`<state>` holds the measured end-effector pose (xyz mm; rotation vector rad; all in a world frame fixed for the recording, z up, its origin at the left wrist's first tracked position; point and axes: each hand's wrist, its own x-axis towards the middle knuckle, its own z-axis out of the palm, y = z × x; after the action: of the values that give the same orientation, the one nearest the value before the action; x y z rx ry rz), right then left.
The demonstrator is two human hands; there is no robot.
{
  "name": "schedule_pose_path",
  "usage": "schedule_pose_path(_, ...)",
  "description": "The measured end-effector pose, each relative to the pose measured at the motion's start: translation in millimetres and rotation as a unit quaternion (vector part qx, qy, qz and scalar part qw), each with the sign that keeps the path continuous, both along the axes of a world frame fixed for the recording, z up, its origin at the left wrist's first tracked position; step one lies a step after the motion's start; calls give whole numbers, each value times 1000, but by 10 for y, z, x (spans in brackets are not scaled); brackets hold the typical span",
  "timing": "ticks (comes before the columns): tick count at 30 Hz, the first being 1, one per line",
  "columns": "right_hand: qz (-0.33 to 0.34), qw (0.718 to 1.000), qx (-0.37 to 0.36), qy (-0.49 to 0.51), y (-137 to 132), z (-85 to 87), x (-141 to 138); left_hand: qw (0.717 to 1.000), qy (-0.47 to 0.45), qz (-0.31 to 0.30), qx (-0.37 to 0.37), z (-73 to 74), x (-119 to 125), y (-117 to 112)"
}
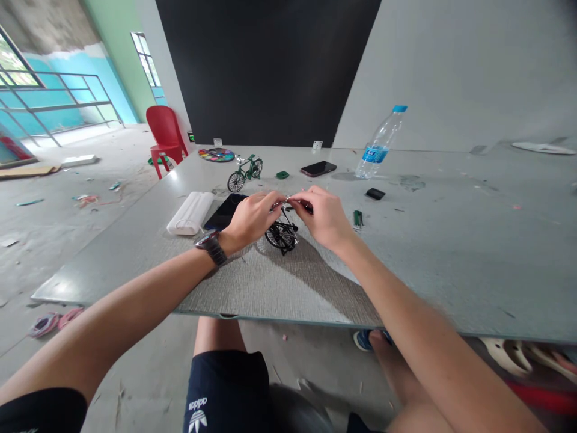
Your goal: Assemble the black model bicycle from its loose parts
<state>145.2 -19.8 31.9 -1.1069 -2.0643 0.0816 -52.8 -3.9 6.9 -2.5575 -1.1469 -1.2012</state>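
Note:
A small black model bicycle (280,236) stands on the table before me, its spoked wheel and pedals toward me. My left hand (253,218) pinches the bike's upper part from the left, with a dark watch on its wrist. From the right, my right hand (323,215) pinches the same part, fingertips almost meeting the left ones. A bit of silver metal, perhaps the handlebar, shows between the fingertips. The fingers hide most of the bike's far end. Beyond my left hand a green model bicycle (246,172) stands upright.
Left of my hands lie a white power bank-like block (192,212) and a dark flat device (228,210). Farther back are a phone (319,169), a colourful palette (216,155) and a tilted water bottle (377,147). Small green (357,218) and black pieces (375,193) lie right.

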Motion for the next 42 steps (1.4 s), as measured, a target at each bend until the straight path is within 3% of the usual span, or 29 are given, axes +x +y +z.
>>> schedule_pose_path(22,6,1000,4,9,-3,-25,8,1000,13,19,-1,0,5,-2)
schedule_pose_path(36,4,1000,-4,-2,-20,0,-1,999,-8,18,-49,40,36,-60)
schedule_pose_path(42,-46,999,-13,-24,64,52,181,995,-43,23,-91,42,53,-66)
